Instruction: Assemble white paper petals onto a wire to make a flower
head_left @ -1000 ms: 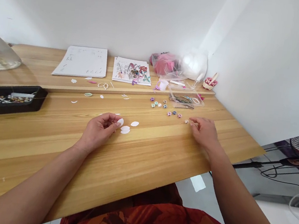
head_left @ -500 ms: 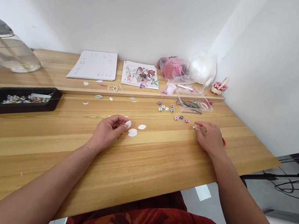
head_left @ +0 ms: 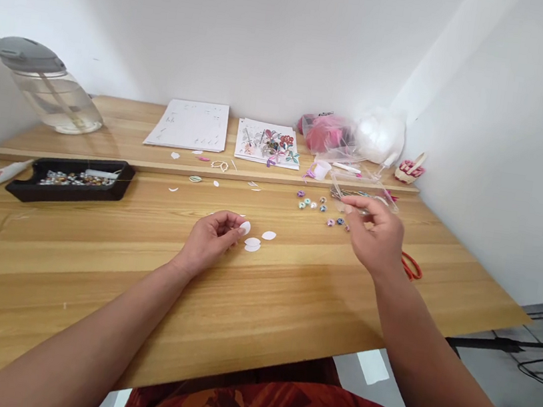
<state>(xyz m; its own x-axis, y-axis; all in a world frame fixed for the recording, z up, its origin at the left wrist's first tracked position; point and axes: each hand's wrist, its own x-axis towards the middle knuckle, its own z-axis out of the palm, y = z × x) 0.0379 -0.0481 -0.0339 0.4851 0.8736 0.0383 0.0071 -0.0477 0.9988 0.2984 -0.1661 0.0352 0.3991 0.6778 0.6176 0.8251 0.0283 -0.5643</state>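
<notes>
My left hand point(head_left: 213, 239) rests on the table, its thumb and fingers pinching a white leaf-shaped paper piece point(head_left: 246, 228). Just right of it lie more white leaf-shaped pieces point(head_left: 269, 235), two of them overlapping. My right hand point(head_left: 373, 234) is raised above the table with thumb and fingertips together. Whatever is in that pinch is too small to make out. Several small thread bobbins point(head_left: 307, 202) in various colours lie left of the right hand. Behind its fingers, a clear plastic box point(head_left: 374, 190) holding thin tools is partly hidden.
Red scissor-like handles point(head_left: 411, 266) lie right of my right wrist. A black tray point(head_left: 68, 195) of beads and a white tube point(head_left: 6, 171) are at the left. On the raised shelf stand a water bottle point(head_left: 55, 89), paper sheets point(head_left: 191, 126), bagged stuffing point(head_left: 379, 134) and a small basket point(head_left: 410, 170).
My right hand has lifted from the table and moved slightly forward, over the bobbins and box edge. My left hand keeps its paper piece. The whole view has shifted a little.
</notes>
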